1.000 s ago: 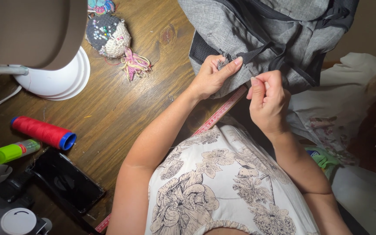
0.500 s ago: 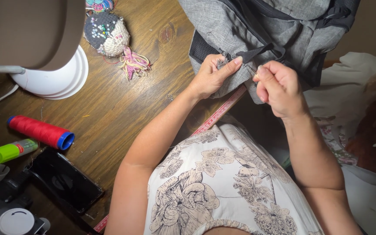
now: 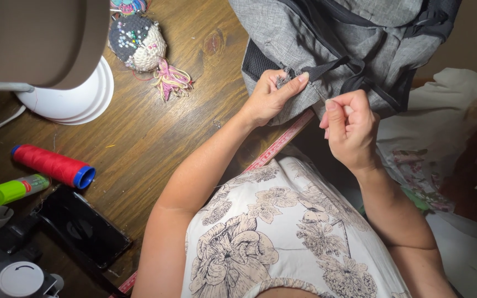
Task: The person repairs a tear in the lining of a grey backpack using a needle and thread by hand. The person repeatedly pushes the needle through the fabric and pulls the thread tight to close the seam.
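Note:
A grey fabric backpack (image 3: pixel 354 38) with black straps lies on the wooden table's near edge and hangs toward me. My left hand (image 3: pixel 269 96) pinches its lower grey edge, where frayed threads show beside a black strap. My right hand (image 3: pixel 349 127) is closed just to the right, fingers pinched together as if on a needle or thread too thin to make out. A pink measuring tape (image 3: pixel 280 143) runs under both hands across the table edge.
On the table: a pincushion (image 3: pixel 137 41) with coloured pins and tassels, a white lamp base (image 3: pixel 75 99), a red thread spool (image 3: pixel 53 165), a green-capped tube (image 3: pixel 12 190), a black phone (image 3: pixel 84 229). Light cloth (image 3: pixel 443 132) lies at right.
My right hand has drawn away from the backpack's edge, down and to the right. My left hand keeps its hold on the fabric.

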